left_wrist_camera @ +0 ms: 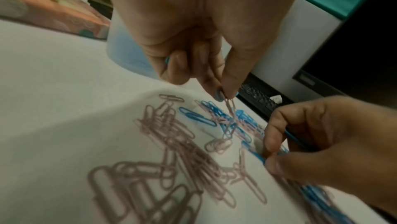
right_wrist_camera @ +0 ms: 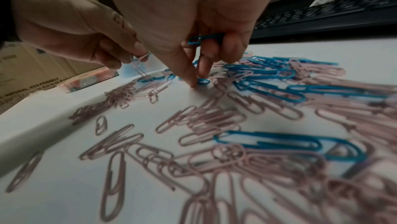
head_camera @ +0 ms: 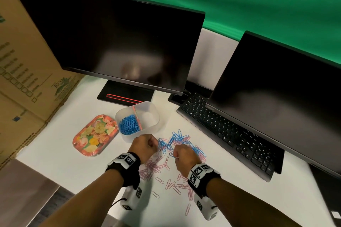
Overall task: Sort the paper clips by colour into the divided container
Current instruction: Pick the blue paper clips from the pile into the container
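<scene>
A translucent divided container (head_camera: 155, 116) stands on the white table, with blue clips (head_camera: 129, 125) in its left compartment and nothing visible in the right one. Mixed blue and pink clips (head_camera: 178, 141) lie in a pile in front of it. Pink clips (head_camera: 153, 167) are spread nearer me. My left hand (left_wrist_camera: 225, 93) pinches a pink clip (left_wrist_camera: 231, 106) that dangles over the pile's left edge. My right hand (right_wrist_camera: 197, 78) keeps a blue clip (right_wrist_camera: 199, 39) under its curled fingers. Its thumb and forefinger tips touch another blue clip (right_wrist_camera: 203, 81) on the table.
A floral tin tray (head_camera: 96, 135) lies left of the container. Behind stand two dark monitors (head_camera: 114, 42) and a black keyboard (head_camera: 227, 134) at the right. Cardboard boxes (head_camera: 24, 79) wall off the left side. The table's near edge runs just below my wrists.
</scene>
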Demonstrator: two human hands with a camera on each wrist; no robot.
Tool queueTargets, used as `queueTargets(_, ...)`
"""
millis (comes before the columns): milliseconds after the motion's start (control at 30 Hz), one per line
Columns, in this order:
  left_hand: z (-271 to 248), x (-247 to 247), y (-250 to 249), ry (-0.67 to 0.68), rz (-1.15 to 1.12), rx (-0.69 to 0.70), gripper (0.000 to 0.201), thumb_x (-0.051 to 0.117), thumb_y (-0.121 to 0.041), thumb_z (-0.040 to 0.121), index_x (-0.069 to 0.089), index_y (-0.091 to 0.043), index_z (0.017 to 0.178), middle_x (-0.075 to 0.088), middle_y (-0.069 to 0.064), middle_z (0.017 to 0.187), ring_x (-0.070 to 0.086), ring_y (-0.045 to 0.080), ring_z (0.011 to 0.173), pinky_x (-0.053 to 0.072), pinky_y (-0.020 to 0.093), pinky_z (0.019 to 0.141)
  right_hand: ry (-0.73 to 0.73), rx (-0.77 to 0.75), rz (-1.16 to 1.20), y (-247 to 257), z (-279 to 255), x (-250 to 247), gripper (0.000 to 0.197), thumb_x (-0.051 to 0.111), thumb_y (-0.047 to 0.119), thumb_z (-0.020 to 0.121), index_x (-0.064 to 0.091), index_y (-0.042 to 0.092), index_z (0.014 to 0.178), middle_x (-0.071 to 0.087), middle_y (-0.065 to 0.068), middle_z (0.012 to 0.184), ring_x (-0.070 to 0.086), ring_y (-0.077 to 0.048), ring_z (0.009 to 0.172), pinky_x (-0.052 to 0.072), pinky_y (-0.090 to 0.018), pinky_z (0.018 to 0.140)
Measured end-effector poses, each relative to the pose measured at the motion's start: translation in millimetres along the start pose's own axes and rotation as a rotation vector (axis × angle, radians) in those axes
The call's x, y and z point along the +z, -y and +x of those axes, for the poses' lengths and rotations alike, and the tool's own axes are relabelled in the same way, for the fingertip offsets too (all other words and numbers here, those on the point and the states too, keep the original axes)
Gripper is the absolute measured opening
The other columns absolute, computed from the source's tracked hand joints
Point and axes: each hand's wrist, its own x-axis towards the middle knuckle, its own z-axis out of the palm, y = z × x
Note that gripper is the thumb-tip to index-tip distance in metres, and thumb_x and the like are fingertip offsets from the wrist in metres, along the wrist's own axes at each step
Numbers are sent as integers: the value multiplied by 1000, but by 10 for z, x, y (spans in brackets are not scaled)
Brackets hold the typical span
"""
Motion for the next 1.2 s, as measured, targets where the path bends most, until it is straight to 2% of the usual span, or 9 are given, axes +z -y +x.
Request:
queueTargets(133,-9,-66,-15,113,-233,-80,18,67,-4,83,68,-18,94,69,2,78,66,15,76,55,27,83,33,13,11,52,24,-35,23,52,-2,85,58,12,103,60,-8,109,58,-23,94,42,-23,72)
queueTargets(267,-51,-88,-79,125,-327,-118,12,63,-4,88,70,-7,97,63,-7,68,51,-5,45,39,6,46,74,69,35,51,22,-41,28,56,-1,84,57,15,107,59,-7,113,60,-23,98,51,-27,79)
queueTargets(367,-89,-98,-106,106,-373,-125,7,67,-8,87,73,-7,90,63,-16,56,50,-7,41,37,5,47,110,96,45,45,14,-24,33,57,1,84,56,16,114,56,-8,118,60,-24,103,52,-29,85)
queueTargets(533,-87,-141,-93,64,-438,-161,9,65,-10,87,73,-8,90,71,-3,73,49,-3,41,36,17,52,149,83,111,5,-87,-7,28,51,11,88,56,15,115,54,-8,119,58,-24,101,47,-24,80)
queueTargets(700,-36,-142,-4,71,-660,-261,16,53,-4,90,66,-7,97,64,6,70,32,13,50,27,22,49,150,180,490,59,-73,-79,11,45,19,91,53,14,84,54,-4,82,48,-19,73,37,-25,66)
queueTargets(800,-25,-104,-18,111,-920,-358,21,39,-4,87,58,-7,92,47,5,65,32,15,50,25,26,50,169,394,935,114,-20,-181,13,47,14,74,45,10,62,41,-8,61,37,-19,50,25,-25,51)
queueTargets(933,-39,-81,-45,138,-1099,-404,15,35,-10,79,49,-12,80,39,3,62,35,18,53,26,28,52,186,513,1297,144,-2,-273,26,41,8,86,46,8,61,44,-9,56,45,-22,47,32,-27,49)
queueTargets(1067,-9,-83,-38,95,-994,-410,16,40,-19,84,48,-16,70,40,1,61,34,16,50,25,26,50,206,533,1392,158,51,-269,33,44,14,91,46,10,59,47,-6,48,48,-23,46,39,-28,50)
queueTargets(1200,37,-42,-18,15,-437,-269,27,51,-27,91,54,-14,67,52,2,68,45,18,57,33,26,55,185,566,1397,146,104,-172,34,53,19,93,46,11,61,38,-4,49,40,-19,44,33,-27,50)
